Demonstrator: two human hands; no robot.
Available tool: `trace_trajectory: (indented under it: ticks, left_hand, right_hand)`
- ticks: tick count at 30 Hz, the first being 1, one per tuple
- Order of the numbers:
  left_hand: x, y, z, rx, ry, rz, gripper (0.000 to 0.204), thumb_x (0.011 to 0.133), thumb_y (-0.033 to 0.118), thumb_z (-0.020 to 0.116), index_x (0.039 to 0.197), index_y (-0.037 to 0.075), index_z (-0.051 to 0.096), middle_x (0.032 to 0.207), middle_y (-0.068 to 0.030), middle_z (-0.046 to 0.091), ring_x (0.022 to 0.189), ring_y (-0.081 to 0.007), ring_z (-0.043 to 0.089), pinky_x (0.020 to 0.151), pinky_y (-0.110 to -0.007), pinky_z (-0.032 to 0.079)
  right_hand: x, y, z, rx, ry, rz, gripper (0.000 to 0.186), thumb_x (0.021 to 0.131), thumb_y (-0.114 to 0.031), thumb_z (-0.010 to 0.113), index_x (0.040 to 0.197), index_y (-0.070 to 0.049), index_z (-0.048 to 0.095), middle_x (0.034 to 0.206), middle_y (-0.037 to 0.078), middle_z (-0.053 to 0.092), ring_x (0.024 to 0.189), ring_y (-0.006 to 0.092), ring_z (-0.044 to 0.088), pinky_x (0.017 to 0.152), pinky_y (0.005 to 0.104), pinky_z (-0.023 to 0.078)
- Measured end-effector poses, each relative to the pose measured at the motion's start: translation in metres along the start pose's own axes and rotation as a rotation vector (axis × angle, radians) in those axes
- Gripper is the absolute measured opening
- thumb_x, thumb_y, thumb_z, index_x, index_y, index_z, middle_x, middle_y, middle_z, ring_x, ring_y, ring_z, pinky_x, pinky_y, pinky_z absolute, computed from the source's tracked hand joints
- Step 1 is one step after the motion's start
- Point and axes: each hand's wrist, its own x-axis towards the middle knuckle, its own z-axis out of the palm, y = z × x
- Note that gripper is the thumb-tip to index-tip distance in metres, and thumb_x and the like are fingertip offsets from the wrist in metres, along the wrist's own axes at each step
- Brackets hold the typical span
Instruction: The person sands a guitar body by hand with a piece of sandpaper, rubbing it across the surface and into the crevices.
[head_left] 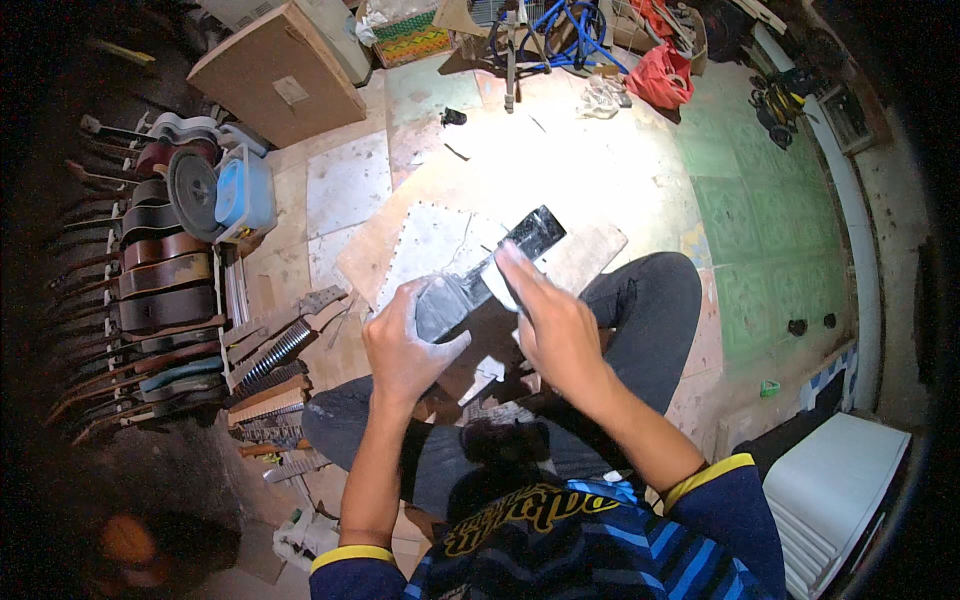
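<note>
My left hand (400,340) grips the wide, dust-greyed lower end of a dark elongated piece (539,226), whose upper end is glossy black and tilts up to the right. My right hand (550,330) holds a small white pad (500,280) against the piece's middle, its fingers pointing up along it and partly hiding the pad. Both hands are dusted white. Behind them lies a white sheet (415,240) on a tan board (360,255) on the floor. A small white scrap (485,375) shows between my crossed legs.
Stacked guitars (165,305) line the left, beside tubs (245,205) and tools (285,355). A large cardboard panel (275,70) stands upper left. Blue tubing (550,35) and a red bag (660,80) are at the back. Green tiles (760,250) and a white appliance (830,500) are right.
</note>
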Motion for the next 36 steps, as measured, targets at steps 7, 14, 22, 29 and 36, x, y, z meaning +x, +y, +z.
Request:
trace_trajectory:
  ticks: [7, 14, 22, 29, 36]
  left_hand:
    - [-0.002, 0.002, -0.001, 0.011, -0.003, 0.013, 0.065, 0.057, 0.016, 0.093, 0.116, 0.005, 0.067, 0.098, -0.0153, 0.076, 0.088, -0.0307, 0.077, 0.079, -0.037, 0.060]
    - [-0.001, 0.002, -0.003, 0.021, -0.003, 0.014, 0.069, 0.057, 0.017, 0.094, 0.119, 0.005, 0.067, 0.101, -0.0153, 0.076, 0.090, -0.0281, 0.077, 0.077, -0.036, 0.060]
    - [-0.003, -0.001, -0.002, -0.012, 0.001, -0.024, 0.066, 0.058, 0.016, 0.093, 0.118, 0.005, 0.068, 0.100, -0.0149, 0.076, 0.088, -0.0290, 0.077, 0.077, -0.038, 0.060]
    - [0.003, 0.015, -0.003, -0.008, 0.021, -0.034, 0.060, 0.064, 0.018, 0.090, 0.119, 0.006, 0.068, 0.103, -0.0150, 0.076, 0.090, -0.0312, 0.077, 0.079, -0.038, 0.060]
    - [-0.002, 0.036, 0.003, -0.023, -0.055, -0.043, 0.036, 0.070, 0.010, 0.087, 0.103, 0.007, 0.072, 0.099, -0.0115, 0.076, 0.088, -0.0261, 0.076, 0.079, -0.035, 0.059]
  right_hand:
    - [-0.014, -0.008, -0.001, 0.059, 0.024, 0.023, 0.073, 0.085, 0.004, 0.057, 0.154, -0.011, 0.043, 0.143, 0.020, 0.061, 0.095, 0.0429, 0.070, 0.084, 0.0497, 0.058]
    - [-0.020, -0.011, -0.010, 0.058, -0.060, 0.114, 0.075, 0.084, 0.006, 0.055, 0.156, -0.007, 0.039, 0.127, 0.023, 0.068, 0.091, 0.0426, 0.069, 0.081, 0.0547, 0.055]
    - [-0.029, -0.014, -0.027, 0.289, -0.222, 0.150, 0.075, 0.080, 0.008, 0.051, 0.153, -0.010, 0.049, 0.136, 0.026, 0.064, 0.109, 0.0439, 0.069, 0.096, 0.0443, 0.057]
    - [-0.012, 0.002, -0.030, 0.103, 0.098, -0.073, 0.060, 0.079, 0.007, 0.060, 0.137, -0.006, 0.065, 0.140, 0.019, 0.065, 0.124, 0.0344, 0.066, 0.102, 0.0405, 0.055]
    - [-0.023, 0.008, -0.008, 0.091, 0.017, -0.124, 0.060, 0.078, 0.008, 0.063, 0.136, -0.008, 0.067, 0.140, 0.017, 0.064, 0.117, 0.0336, 0.070, 0.094, 0.0394, 0.060]
